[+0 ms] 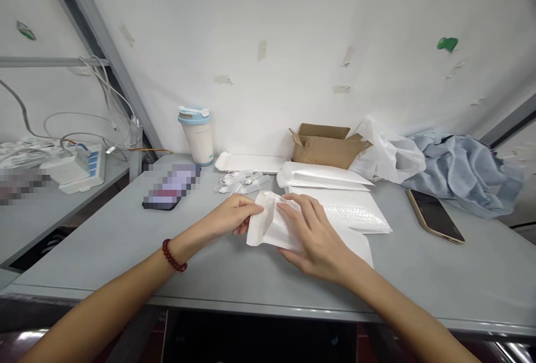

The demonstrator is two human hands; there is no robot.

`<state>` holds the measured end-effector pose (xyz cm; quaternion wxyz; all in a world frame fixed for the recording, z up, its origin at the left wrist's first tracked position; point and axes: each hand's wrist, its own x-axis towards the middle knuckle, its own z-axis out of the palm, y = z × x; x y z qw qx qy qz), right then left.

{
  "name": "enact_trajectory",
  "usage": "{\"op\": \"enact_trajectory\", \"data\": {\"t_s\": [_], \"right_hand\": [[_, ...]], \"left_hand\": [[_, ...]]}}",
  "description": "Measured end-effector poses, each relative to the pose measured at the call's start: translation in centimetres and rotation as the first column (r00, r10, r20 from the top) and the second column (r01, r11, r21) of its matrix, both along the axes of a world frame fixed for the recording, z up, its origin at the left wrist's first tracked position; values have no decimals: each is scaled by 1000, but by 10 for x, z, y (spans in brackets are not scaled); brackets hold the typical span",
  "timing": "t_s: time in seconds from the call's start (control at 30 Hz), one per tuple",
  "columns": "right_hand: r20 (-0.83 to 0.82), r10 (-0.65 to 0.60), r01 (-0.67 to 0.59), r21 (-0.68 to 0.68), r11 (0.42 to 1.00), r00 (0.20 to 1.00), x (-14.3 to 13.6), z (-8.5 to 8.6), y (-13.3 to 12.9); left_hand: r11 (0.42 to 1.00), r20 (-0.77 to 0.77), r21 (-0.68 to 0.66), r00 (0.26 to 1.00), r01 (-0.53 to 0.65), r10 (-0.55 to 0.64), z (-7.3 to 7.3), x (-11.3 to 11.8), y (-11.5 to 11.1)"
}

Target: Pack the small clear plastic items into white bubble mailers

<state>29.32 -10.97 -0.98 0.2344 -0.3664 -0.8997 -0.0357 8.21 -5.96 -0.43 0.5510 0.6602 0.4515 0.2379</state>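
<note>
My left hand pinches the flap end of a white padded envelope above the front middle of the grey table. Across the same envelope lies my right hand, thumb below and fingers over its upper side, gripping it. Behind and to the right are more white bubble envelopes, partly overlapping. Several small clear plastic bottles or tubes lie just behind my left hand. Another flat white envelope rests near the wall.
On the grey table stand a cup with a blue lid and an open cardboard box. Phones lie at left and right. A plastic bag and blue cloth sit at back right.
</note>
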Motion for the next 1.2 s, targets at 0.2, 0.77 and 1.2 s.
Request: {"op": "enact_trajectory", "data": {"t_s": [0.2,0.77,1.2], "right_hand": [[160,-9,1,45,999,987,0,-2,-8],[254,-144,33,398,917,957,-1,-1,-13],[270,-127,10,394,919,954,0,-14,-3]], "left_hand": [[999,96,-40,995,-29,33,-3,4,-4],[985,27,8,985,170,-171,-4,11,-11],[841,-121,536,993,75,-11,-15,14,-17]]}}
